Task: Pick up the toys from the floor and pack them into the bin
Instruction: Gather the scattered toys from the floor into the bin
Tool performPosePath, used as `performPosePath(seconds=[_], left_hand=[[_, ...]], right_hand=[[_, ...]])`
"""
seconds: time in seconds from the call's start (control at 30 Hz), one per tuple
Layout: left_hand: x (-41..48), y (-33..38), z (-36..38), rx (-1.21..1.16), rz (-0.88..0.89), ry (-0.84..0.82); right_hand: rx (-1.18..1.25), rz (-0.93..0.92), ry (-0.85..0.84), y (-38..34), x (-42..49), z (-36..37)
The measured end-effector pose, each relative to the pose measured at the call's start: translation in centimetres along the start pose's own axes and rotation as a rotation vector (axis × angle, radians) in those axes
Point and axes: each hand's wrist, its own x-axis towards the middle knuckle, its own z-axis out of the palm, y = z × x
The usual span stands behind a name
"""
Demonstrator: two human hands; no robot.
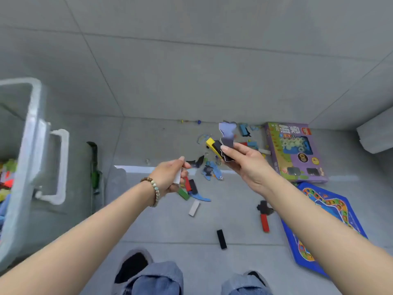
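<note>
Grey tiled floor (191,81) fills the view; a pale line crosses it near centre.

Translucent bin (32,128) at 9 o'clock, its white handle (60,167) facing inward, coloured toys already visible inside at the left edge.

Purple game box (295,152) lies flat at 3 o'clock. Blue game board (325,222) at 4 o'clock, just beside the box's near end, partly hidden by the right forearm.

Right hand (248,162) raised just right of centre. Its fingers are closed on a small stack: a wavy-edged lilac puzzle piece (227,133), a yellow block (211,144) and a dark piece between them, all held clear of the floor.

Left hand (170,175) at centre, beaded bracelet (154,188) on the wrist. Fingers pinched narrow on a small white piece (177,177); what it is, cannot tell.

Loose toys scattered on the floor from centre toward 3 o'clock: blue puzzle pieces (212,171) between the two hands, a green block (184,194) and a red block touching under the left hand, a white block (194,208) near 6 o'clock of that hand, a black block (221,239) lower still, a long red block (264,222) beside the board.

Two slippered feet (131,267) and denim hems at 6 o'clock.
</note>
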Motion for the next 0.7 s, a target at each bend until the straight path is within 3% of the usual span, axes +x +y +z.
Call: performPosePath(seconds=[0.13, 0.27, 0.47, 0.57, 0.63, 0.7], left_hand=[[-8.0, 5.7, -7.0, -0.120, 0.102, 0.119], [-15.6, 8.1, -14.9, -0.291, 0.187, 0.256], [-22.3, 6.0, -26.5, -0.421, 0.231, 0.542], [-23.1, 3.7, -31.2, -0.470, 0.235, 0.583], [-23.0, 1.8, -33.8, -0.359, 0.154, 0.605], [-22.5, -0.2, -36.1, -0.022, -0.009, 0.697]], right_hand=[[-0.075, -0.106, -0.157, -7.2, -4.8, 9.3], [-0.033, -0.090, -0.295, -9.8, -8.8, 20.3], [-0.052, 0.056, -0.434, -5.3, -12.0, 35.4], [-0.121, 0.108, -0.456, -2.1, -11.9, 40.2], [-0.276, 0.076, -0.407, -0.3, -11.2, 42.0], [-0.543, -0.052, -0.335, 0.9, -10.7, 42.3]])
